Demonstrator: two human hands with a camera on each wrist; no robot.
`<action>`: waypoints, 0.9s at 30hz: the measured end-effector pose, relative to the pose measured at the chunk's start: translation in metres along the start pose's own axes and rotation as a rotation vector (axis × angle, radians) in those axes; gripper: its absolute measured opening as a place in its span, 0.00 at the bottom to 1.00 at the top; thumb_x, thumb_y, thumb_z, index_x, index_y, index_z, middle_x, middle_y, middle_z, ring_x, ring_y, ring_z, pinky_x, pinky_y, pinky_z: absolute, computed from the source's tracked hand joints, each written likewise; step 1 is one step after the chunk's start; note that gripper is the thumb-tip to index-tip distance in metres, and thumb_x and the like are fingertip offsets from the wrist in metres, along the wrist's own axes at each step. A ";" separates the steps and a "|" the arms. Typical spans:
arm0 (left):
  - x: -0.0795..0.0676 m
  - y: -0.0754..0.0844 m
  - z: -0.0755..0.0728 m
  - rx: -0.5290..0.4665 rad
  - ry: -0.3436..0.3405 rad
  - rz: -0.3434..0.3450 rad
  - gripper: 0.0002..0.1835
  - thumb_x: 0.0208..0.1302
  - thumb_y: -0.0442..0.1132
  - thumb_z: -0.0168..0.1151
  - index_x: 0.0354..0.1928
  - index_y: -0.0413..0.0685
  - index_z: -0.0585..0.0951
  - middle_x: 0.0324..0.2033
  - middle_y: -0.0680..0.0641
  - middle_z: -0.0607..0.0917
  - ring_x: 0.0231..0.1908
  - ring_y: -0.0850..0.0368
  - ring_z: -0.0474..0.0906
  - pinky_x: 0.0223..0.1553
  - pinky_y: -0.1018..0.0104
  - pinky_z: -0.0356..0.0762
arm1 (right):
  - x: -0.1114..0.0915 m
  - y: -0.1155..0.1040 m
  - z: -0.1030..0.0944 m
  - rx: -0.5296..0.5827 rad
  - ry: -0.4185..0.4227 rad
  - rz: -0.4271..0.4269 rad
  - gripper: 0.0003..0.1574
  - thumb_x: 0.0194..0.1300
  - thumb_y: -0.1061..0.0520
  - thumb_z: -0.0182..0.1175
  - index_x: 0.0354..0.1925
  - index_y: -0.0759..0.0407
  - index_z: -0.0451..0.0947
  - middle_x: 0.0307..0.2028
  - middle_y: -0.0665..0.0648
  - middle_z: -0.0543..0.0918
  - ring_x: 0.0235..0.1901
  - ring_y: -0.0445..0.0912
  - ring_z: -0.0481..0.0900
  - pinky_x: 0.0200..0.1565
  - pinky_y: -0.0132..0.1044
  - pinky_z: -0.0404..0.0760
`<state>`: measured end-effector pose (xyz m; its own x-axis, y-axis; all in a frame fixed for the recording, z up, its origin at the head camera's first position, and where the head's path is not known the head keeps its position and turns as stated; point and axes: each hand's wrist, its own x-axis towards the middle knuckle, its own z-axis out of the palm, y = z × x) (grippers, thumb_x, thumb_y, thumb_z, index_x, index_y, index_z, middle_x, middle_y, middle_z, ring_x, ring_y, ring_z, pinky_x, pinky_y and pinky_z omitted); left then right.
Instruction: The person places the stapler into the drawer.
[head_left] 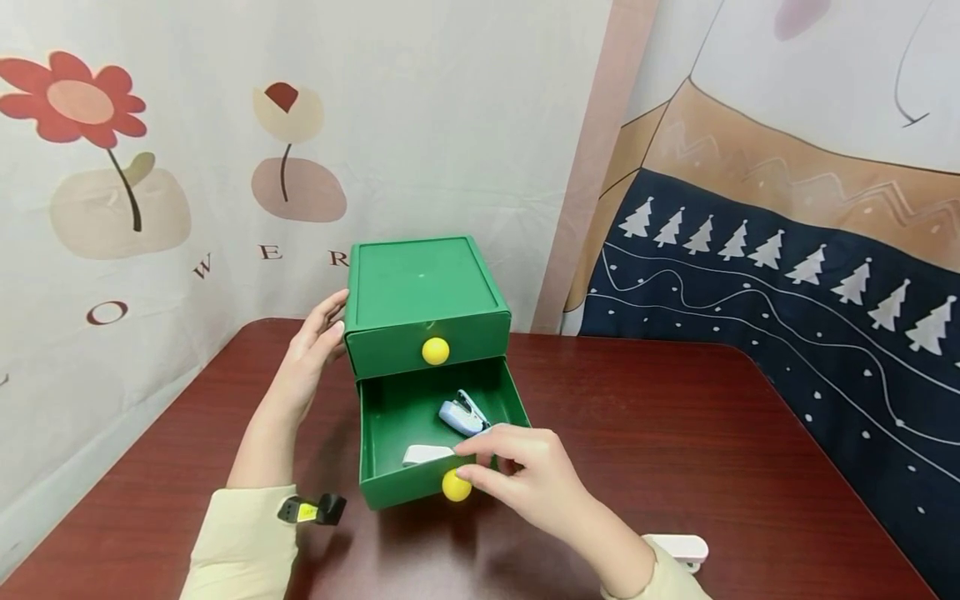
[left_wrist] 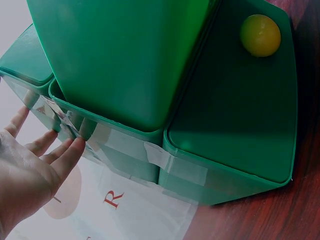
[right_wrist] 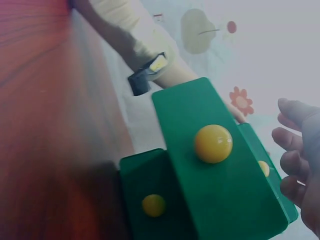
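Observation:
A green drawer cabinet (head_left: 423,279) stands on the table, its middle drawer (head_left: 405,487) pulled out. Inside that drawer lie a light blue stapler (head_left: 461,417) and a small white object (head_left: 426,454), whose kind I cannot tell. My left hand (head_left: 309,358) rests its extended fingers against the cabinet's left side, as the left wrist view also shows. Over the drawer's front edge is my right hand (head_left: 528,475), thumb and forefinger near the yellow knob (head_left: 456,485). In the right wrist view, those loosely bent fingers stand apart from the knob and hold nothing.
A white object (head_left: 681,547) lies on the dark red table (head_left: 637,433) beside my right wrist, partly hidden by the sleeve. Yellow knobs also mark the top drawer (head_left: 480,337) and the bottom drawer (right_wrist: 142,182). Printed cloth (head_left: 465,125) hangs behind the table.

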<state>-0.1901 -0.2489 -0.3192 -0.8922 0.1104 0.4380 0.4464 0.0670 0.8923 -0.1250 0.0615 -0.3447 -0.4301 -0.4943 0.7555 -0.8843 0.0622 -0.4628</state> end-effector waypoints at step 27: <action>0.000 0.000 0.000 0.012 -0.002 -0.014 0.28 0.77 0.45 0.42 0.74 0.50 0.55 0.71 0.44 0.56 0.69 0.51 0.52 0.57 0.62 0.61 | -0.018 0.022 0.018 0.042 -0.133 0.161 0.19 0.53 0.59 0.73 0.45 0.58 0.84 0.30 0.50 0.84 0.17 0.29 0.71 0.20 0.22 0.73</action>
<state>-0.1906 -0.2492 -0.3195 -0.8980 0.1112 0.4257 0.4351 0.0805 0.8968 -0.1331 0.0566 -0.3769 -0.5349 -0.5913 0.6035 -0.7965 0.1146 -0.5937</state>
